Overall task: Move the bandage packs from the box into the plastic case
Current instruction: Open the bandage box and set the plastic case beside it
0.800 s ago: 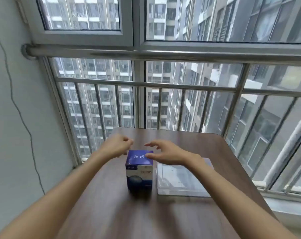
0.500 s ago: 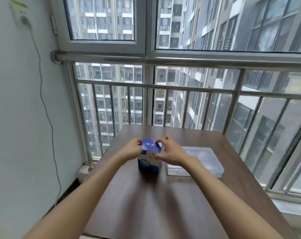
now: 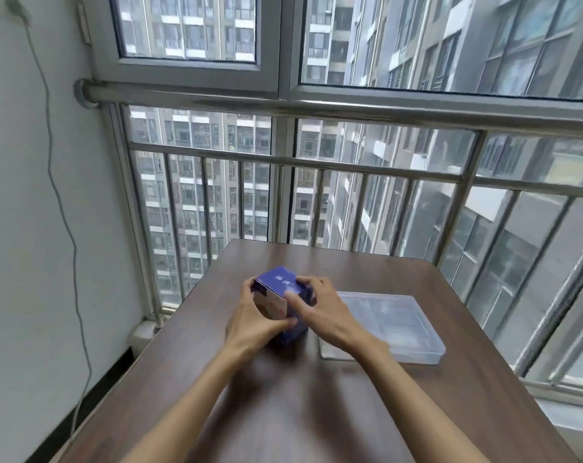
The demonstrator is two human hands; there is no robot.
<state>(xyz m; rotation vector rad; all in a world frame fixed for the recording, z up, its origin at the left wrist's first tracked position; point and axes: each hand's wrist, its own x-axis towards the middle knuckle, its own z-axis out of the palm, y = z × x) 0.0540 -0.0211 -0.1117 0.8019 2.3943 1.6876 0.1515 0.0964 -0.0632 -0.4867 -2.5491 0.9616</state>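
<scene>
Head: box [image 3: 278, 295] between both hands' grip.

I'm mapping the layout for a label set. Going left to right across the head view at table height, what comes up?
Wall cable → left hand → blue box → right hand → plastic case

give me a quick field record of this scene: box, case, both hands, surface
box: blue bandage box, tilted, held between both hands, flaps look closed
case: clear plastic case, flat on the table to the right of the box, apart from it
left hand: left hand grips the box's left side
right hand: right hand holds the box's top and right side
surface: brown wooden table
packs: none visible
</scene>
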